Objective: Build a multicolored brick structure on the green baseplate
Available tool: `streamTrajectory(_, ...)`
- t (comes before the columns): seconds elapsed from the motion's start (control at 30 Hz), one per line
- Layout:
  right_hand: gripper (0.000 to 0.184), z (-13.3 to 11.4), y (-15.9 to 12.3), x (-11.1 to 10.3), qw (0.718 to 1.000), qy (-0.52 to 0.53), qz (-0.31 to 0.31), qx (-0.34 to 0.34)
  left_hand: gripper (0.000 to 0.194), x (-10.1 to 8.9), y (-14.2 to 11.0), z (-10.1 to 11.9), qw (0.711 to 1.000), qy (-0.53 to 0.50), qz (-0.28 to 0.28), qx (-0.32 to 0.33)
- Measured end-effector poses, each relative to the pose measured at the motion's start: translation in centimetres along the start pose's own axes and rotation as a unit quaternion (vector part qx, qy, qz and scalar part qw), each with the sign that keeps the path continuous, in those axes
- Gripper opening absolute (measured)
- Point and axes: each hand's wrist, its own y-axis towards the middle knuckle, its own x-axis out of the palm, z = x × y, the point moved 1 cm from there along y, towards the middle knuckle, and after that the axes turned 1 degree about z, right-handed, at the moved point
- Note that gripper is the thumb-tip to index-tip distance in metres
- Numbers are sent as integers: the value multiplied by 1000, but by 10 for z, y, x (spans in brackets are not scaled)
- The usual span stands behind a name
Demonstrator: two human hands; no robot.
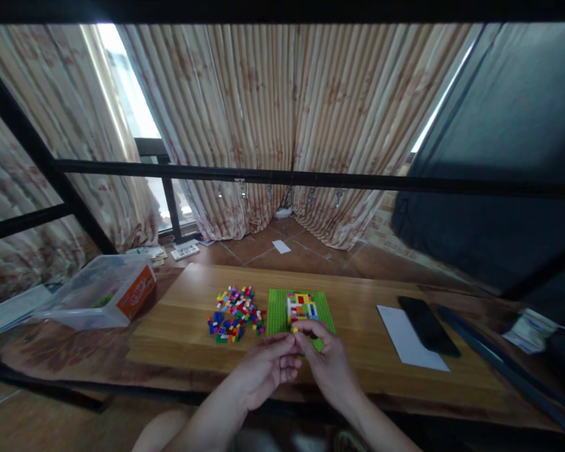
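My left hand (270, 364) and my right hand (324, 358) meet at the fingertips over the near edge of a green baseplate (277, 307). Between the fingers of my right hand is a small yellow toy brick (295, 330). My left hand's thumb and forefinger are pinched together beside it; whether they also grip a brick is hidden. Rows of colored bricks (304, 304) form a structure on the baseplate, partly covered by my right hand. Left of the plate lies a loose pile of small multicolored bricks (238, 307).
A wooden board (179, 326) carries everything here. At its left stands a clear plastic box (89, 301) with an orange label. To the right, a black phone (428, 326) overlaps a white paper (400, 336). A dark metal bar (263, 176) crosses ahead, with curtains (245, 94) behind.
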Motion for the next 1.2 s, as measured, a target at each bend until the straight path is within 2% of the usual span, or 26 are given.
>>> streamTrajectory(0.23,22,17,39,-7,999,16,-49,-13,27,-3,51,20,1000,28,-8,-2)
streamTrajectory(0.37,22,24,61,-16,999,-12,-43,-14,32,-1,67,36,996,85,-11,8)
streamTrajectory(0.43,23,31,70,-22,999,-26,-18,-10,34,-4,74,43,987,150,14,49)
streamTrajectory(0.53,26,43,80,-27,999,-42,19,15,32,-14,80,54,953,242,103,150)
streamTrajectory(0.6,26,48,82,-25,999,-43,19,23,32,-21,82,55,939,261,141,172)
streamTrajectory(0.67,24,49,81,-20,999,-32,6,14,34,-22,81,51,953,241,119,138)
streamTrajectory(0.77,20,46,77,-10,1000,-1,-16,2,38,-18,79,41,982,166,48,75)
streamTrajectory(0.83,19,43,74,-5,1000,12,-26,-3,39,-14,78,36,990,122,26,59)
streamTrajectory(1.03,18,39,72,-1,998,34,-57,-18,43,-10,79,34,992,113,9,50)
streamTrajectory(1.13,21,43,75,-2,993,80,-83,18,46,-11,79,37,989,141,-10,48)
streamTrajectory(1.2,24,49,78,-6,991,99,-79,54,45,-13,80,41,982,178,1,71)
